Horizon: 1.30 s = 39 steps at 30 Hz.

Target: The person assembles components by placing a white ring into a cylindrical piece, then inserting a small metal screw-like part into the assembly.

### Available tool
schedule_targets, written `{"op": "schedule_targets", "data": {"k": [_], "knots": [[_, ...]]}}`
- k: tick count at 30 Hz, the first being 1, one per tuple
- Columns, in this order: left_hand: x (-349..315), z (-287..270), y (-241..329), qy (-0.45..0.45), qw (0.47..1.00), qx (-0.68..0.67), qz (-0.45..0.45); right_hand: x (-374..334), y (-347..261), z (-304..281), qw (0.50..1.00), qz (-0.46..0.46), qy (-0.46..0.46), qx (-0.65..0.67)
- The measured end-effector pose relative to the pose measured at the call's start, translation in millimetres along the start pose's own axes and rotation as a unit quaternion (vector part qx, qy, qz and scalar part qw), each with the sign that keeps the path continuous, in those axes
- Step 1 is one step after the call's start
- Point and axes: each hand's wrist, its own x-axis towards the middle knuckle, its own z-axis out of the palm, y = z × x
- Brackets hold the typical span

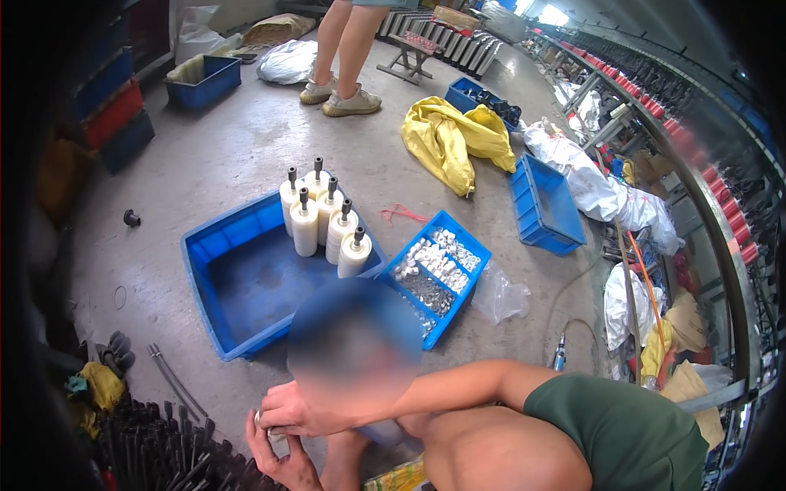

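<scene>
My right hand [296,409] is at the lower left, its bare forearm reaching in from the right. Just below it is my left hand [282,460], its fingers bent up toward the right. Between them the fingertips close on a small whitish part [277,443], mostly covered, so its kind does not show. Close by are black rods [176,446], standing in a dense bundle. Ahead is a blue crate [214,327], with several white cylinders [304,229] with black stems at its far right corner. A divided blue tray [449,331] beside it holds small white and metal parts.
A blurred disc hides the area just above my hands. Farther off stand a person [352,98], a yellow sack [446,147] and an open blue crate [548,204]. A cabled tool [560,353] lies at right, near a long machine with red spools [731,214].
</scene>
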Motion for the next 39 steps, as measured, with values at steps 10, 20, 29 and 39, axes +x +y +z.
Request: {"op": "schedule_targets", "data": {"k": [10,20,29,39], "knots": [[4.3,0.1,9.4,-0.016,1.000,-0.014,-0.022,11.2,1.1,-3.8,0.994,-0.064,-0.074,-0.052],[0.6,7.9,5.2,0.058,0.988,-0.114,-0.080,-6.0,15.3,-33.3,0.999,0.023,0.014,-0.040],[7.5,-6.5,1.9,0.039,0.999,0.002,-0.032,-188.1,162.3,-237.4,0.795,0.383,0.226,-0.413],[9.1,-1.4,8.2,0.032,0.999,-0.002,-0.033,-225.8,191.4,-267.2,0.807,0.309,0.078,-0.497]]}}
